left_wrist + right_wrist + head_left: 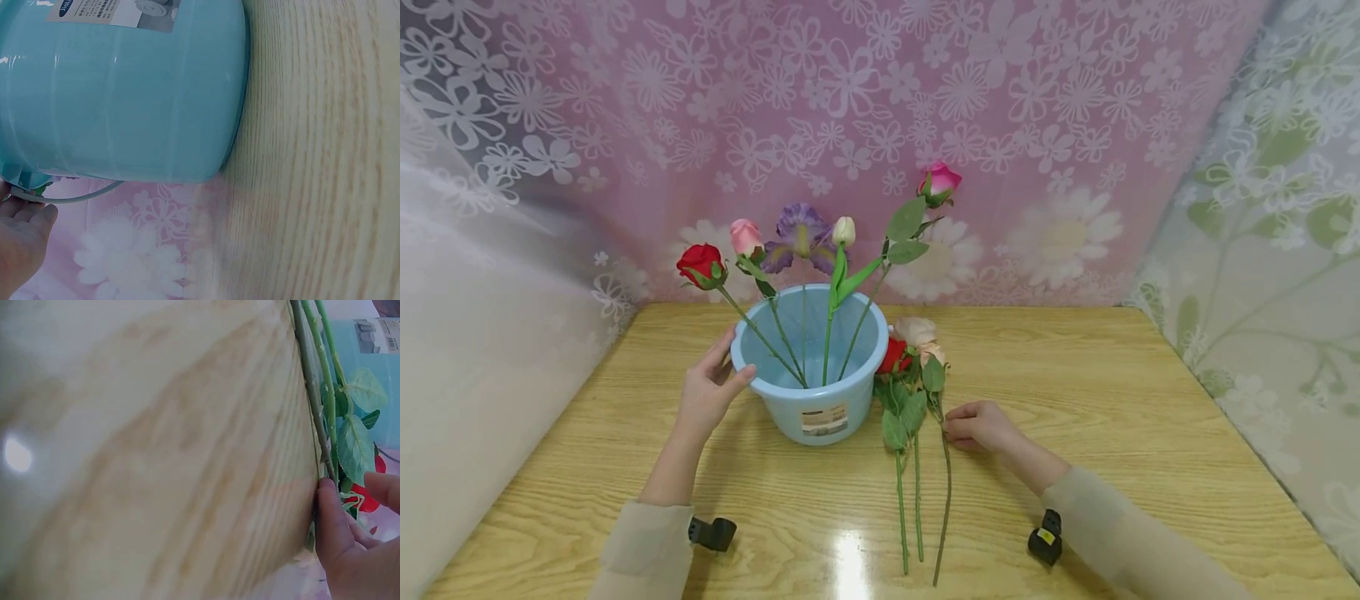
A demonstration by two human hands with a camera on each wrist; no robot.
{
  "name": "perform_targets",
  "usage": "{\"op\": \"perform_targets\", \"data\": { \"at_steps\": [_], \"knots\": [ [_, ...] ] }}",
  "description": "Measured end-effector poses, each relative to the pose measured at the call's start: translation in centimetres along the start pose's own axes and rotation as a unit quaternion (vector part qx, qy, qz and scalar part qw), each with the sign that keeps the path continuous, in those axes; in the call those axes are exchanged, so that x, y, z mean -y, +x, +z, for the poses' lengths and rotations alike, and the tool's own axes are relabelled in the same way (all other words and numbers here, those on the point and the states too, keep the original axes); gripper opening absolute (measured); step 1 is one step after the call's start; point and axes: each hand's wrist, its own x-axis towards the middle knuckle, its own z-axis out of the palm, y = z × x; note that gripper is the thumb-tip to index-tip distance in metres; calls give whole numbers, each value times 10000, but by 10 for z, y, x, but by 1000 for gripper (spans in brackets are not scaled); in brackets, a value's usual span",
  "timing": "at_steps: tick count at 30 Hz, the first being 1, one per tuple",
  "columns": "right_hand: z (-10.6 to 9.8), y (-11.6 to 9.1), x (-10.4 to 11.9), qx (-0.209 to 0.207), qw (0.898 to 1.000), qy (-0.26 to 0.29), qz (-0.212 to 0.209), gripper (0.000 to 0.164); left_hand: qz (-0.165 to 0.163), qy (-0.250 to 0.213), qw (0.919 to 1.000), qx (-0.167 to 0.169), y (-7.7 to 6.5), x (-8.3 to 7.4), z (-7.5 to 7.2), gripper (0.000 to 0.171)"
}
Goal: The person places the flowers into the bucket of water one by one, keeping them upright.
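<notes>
My left hand (703, 392) grips the rim of a light blue plastic bucket (820, 412), thumb over the edge. The left wrist view shows its fingertips beside the bucket's thin handle (75, 199). Inside the bucket stand a red rose (702, 266), a pink rose (746, 237), a purple iris (802, 235), a white tulip (843, 232) and a magenta rose (940, 183). My right hand (985, 429) touches the brown stem (948, 475) of a peach flower (932, 354) lying on the table, thumb and fingers apart around it in the right wrist view.
Beside the peach flower lie a red rose (895, 357) and a pale cream flower (914, 331), their green stems toward me. All rests on a wood-grain table (1075, 375). A pink floral curtain (850, 100) hangs behind, with a pale leafy one (1270, 208) at right.
</notes>
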Motion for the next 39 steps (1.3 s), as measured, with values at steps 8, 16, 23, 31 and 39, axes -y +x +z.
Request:
{"op": "perform_targets", "data": {
  "at_steps": [8, 16, 23, 31, 39],
  "knots": [
    [6, 5, 0, -292, 9994, -208, 28, 32, 9, 63, 10000, -25, 0, 1, 0, 56],
    [12, 7, 1, -387, 9976, -571, 65, 31, 19, 35, 10000, -25, 0, 1, 0, 56],
    [12, 8, -1, -443, 9979, -464, 81, 28, 62, -106, 9999, -18, 5, 19, -4, 58],
    [11, 9, -3, -406, 9990, -104, 163, 25, 130, -39, 9999, -11, 6, 29, -6, 59],
    [6, 0, 2, -309, 9981, 461, 285, 31, 139, 2, 9999, -39, 6, 29, -6, 59]
  ]
}}
